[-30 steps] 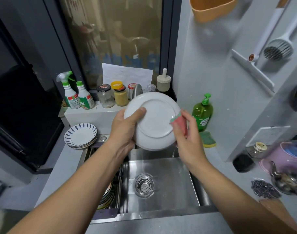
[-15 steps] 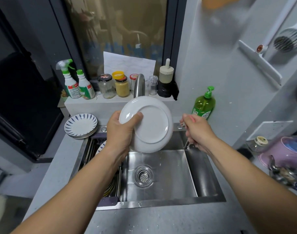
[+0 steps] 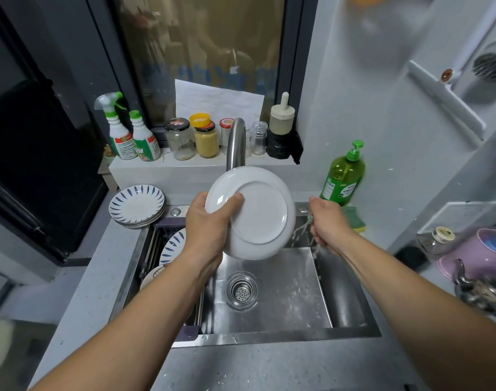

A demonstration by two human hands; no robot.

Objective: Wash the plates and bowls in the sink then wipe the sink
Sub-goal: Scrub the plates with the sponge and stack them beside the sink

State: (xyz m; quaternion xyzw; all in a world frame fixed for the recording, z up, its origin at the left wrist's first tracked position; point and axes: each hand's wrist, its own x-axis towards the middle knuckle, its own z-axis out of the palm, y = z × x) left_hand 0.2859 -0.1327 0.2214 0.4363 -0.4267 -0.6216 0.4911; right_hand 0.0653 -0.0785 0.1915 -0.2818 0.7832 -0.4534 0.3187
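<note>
Plate (image 3: 258, 218), white, is tilted on edge above the sink's (image 3: 269, 337) 12 o'clock side, underside toward the camera, just below the tap (image 3: 235, 142). Left hand (image 3: 206, 227) grasps its 9 o'clock rim, thumb across the back. Right hand (image 3: 325, 221) is at the plate's 3 o'clock, apart from it, fingers curled tight with water running from the fist; whether they hold anything I cannot tell. Striped plates (image 3: 173, 244) stand inside the sink at 9 o'clock. Stack (image 3: 137, 204) sits on the counter at 10; soap bottle (image 3: 343, 176) at 2.
</note>
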